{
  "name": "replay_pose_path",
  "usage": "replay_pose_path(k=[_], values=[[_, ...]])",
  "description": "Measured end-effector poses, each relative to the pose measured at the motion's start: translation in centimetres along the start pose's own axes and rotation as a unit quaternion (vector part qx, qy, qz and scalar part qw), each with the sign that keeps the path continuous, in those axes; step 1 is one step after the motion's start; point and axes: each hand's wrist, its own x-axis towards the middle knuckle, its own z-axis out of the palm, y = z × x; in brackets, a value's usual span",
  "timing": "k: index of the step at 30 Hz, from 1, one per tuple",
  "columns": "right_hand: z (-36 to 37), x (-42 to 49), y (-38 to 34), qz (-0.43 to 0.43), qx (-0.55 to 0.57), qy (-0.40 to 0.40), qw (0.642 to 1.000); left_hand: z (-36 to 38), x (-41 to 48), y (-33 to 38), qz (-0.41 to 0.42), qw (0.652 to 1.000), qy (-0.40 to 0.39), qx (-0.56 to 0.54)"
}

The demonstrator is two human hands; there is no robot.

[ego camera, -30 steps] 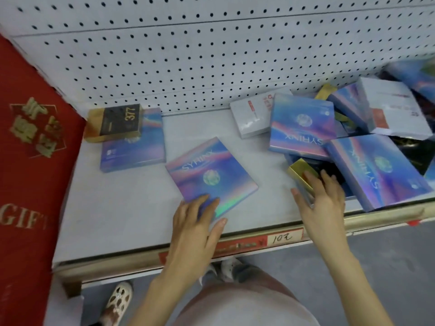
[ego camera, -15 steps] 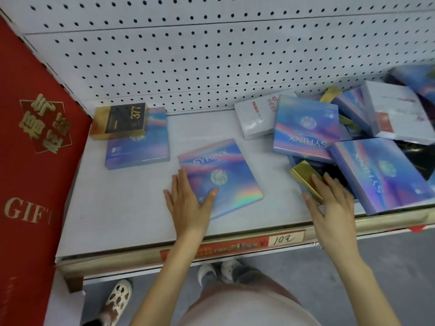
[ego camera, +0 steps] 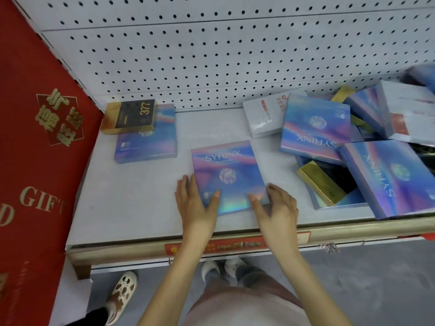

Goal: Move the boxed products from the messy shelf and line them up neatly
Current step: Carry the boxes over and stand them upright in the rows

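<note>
Far left: a red gift panel (ego camera: 35,161) with gold lettering is stood against the end of the shelf (ego camera: 131,208). The shelf is grey and is backed by a white pegboard (ego camera: 211,55).

Back left corner: a gold-and-black box (ego camera: 130,116) marked 377 is laid on the rear part of an iridescent box (ego camera: 146,147), which lies flat.

Centre front: the centre SYRINX box (ego camera: 227,170) lies flat with its title readable. It is slightly turned and set apart from both the left pair and the heap. The fingers of the left hand (ego camera: 195,203) are held straight along its left edge with the thumb laid on its face, and nothing is enclosed. The near right corner is pinched by the right hand (ego camera: 277,208), fingers curled at the edge and thumb pressed on top.

Right of centre, at the back: a white box (ego camera: 263,116) is partly covered by an inverted SYRINX box (ego camera: 313,128).

Right: a gold box (ego camera: 320,182) lies tilted in the heap, just beside a large SYRINX box (ego camera: 388,177) at the front edge. Further boxes behind are blurred.
</note>
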Motion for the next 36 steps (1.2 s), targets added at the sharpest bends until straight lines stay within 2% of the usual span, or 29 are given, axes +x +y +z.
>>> replay_pose_path(k=[3, 7, 10, 12, 14, 15, 17, 19, 21, 23, 25, 30, 32, 36], values=[[-0.5, 0.1, -0.7, 0.070, 0.230, -0.003, 0.971, -0.6, -0.8, 1.1, 0.023, 0.991, -0.017, -0.129], [-1.2, 0.4, -1.3, 0.100, 0.376, -0.014, 0.921, -2.4, -1.4, 2.5, 0.015, 0.946, -0.071, -0.315], [-1.9, 0.5, -2.0, 0.162, 0.524, -0.058, 0.834, -4.3, -1.1, 3.1, 0.011, 0.896, -0.126, -0.426], [-2.1, 0.5, -2.9, 0.163, 0.570, -0.115, 0.797, -5.4, -1.0, 3.6, -0.028, 0.857, -0.140, -0.496], [-1.6, 0.4, -3.7, 0.143, 0.562, -0.173, 0.796, -5.9, -0.7, 3.8, -0.052, 0.847, -0.125, -0.514], [-1.2, 0.4, -4.0, 0.136, 0.557, -0.187, 0.798, -6.2, -0.3, 3.7, -0.049, 0.860, -0.110, -0.496], [-0.2, 0.6, -4.4, 0.116, 0.544, -0.195, 0.808, -7.0, 1.3, 2.8, -0.016, 0.913, -0.057, -0.405], [0.9, 1.2, -4.7, 0.096, 0.525, -0.189, 0.824, -8.4, 4.1, 1.2, 0.022, 0.959, 0.049, -0.277], [2.0, 2.0, -4.6, 0.094, 0.515, -0.172, 0.835, -10.4, 7.4, -0.7, 0.065, 0.979, 0.145, -0.125], [2.9, 2.8, -4.3, 0.096, 0.517, -0.152, 0.837, -12.1, 10.9, -2.6, 0.123, 0.978, 0.166, -0.005], [3.2, 3.2, -4.4, 0.095, 0.519, -0.135, 0.839, -12.8, 14.2, -3.9, 0.164, 0.971, 0.146, 0.099], [3.8, 3.9, -4.5, 0.113, 0.527, -0.110, 0.835, -10.5, 18.4, -5.1, 0.168, 0.937, 0.075, 0.295], [3.9, 4.0, -4.7, 0.114, 0.533, -0.109, 0.831, -10.0, 18.7, -5.5, 0.174, 0.928, 0.072, 0.323], [4.1, 4.2, -4.6, 0.129, 0.544, -0.103, 0.823, -10.6, 17.1, -6.1, 0.206, 0.947, 0.055, 0.241]])
